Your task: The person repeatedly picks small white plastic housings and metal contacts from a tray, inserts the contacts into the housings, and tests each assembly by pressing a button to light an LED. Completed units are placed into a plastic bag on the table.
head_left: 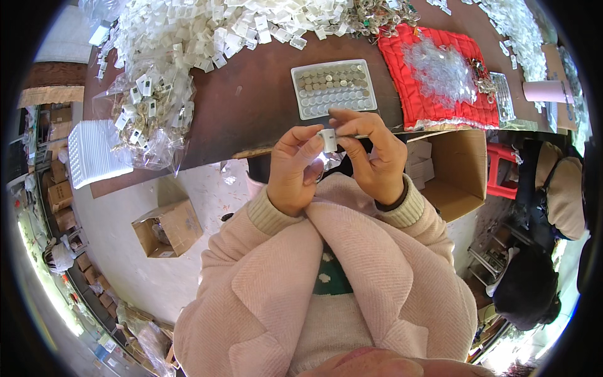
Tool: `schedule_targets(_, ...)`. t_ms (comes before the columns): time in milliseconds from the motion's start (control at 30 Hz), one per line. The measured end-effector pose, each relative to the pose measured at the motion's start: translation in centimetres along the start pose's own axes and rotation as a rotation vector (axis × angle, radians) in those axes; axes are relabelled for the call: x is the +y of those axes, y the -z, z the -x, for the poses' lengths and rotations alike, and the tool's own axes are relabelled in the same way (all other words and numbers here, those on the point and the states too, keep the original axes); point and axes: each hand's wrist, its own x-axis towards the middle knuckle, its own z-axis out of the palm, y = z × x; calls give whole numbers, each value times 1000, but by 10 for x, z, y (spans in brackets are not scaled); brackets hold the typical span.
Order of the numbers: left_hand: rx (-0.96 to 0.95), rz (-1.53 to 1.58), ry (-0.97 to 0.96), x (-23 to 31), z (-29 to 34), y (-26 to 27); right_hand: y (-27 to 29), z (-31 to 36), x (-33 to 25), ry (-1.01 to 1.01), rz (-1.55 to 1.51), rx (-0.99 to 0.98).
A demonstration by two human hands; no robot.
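Close in front of my chest, both hands meet at a small white plastic casing point(327, 139). The thumb and fingers of my left hand point(295, 164) pinch it from the left. My right hand point(377, 154) is closed on its right side, thumb and index finger against it; any smaller part between the fingertips cannot be made out. Just beyond my fingers, on the brown table point(245, 94), lies a white blister tray point(370, 115). Round silvery button cells point(326, 80) fill its far rows, and the nearer round pockets look clear.
A big heap of white casings point(207, 28) covers the far left. Beside it stand a plastic bag of parts point(151, 113) and stacked white trays point(97, 154). Clear plastic pieces point(443, 69) lie on a red quilted cloth point(402, 94). Cardboard boxes point(461, 169) sit below; another person point(534, 270) is at right.
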Motion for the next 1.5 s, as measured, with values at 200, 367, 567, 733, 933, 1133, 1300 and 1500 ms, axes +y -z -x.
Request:
schedule_targets(200, -69, -7, -21, 1, -3, 4, 8, 2, 0, -25, 0, -107)
schedule_targets(367, -120, -1, -46, 0, -8, 3, 8, 2, 3, -113, -82, -105)
schedule_targets(567, -75, -59, -59, -3, -9, 5, 5, -2, 7, -59, 15, -69)
schedule_targets(733, -117, -121, -57, 4, -12, 4, 13, -10, 9, -200, -112, -172)
schedule_targets(933, -33, -28, 153, 20, -15, -6, 91, -96, 66, -41, 663, 116)
schedule_targets(1133, -99, -17, 137, 21, -19, -2, 122, -148, 144, -101, 1079, 137)
schedule_targets(1300, -121, -46, 134, 23, -19, 4, 129, -140, 120, -261, 729, 133)
schedule_targets(1500, -133, -138, 97, 23, -17, -2, 114, -102, 62, -477, -161, 221)
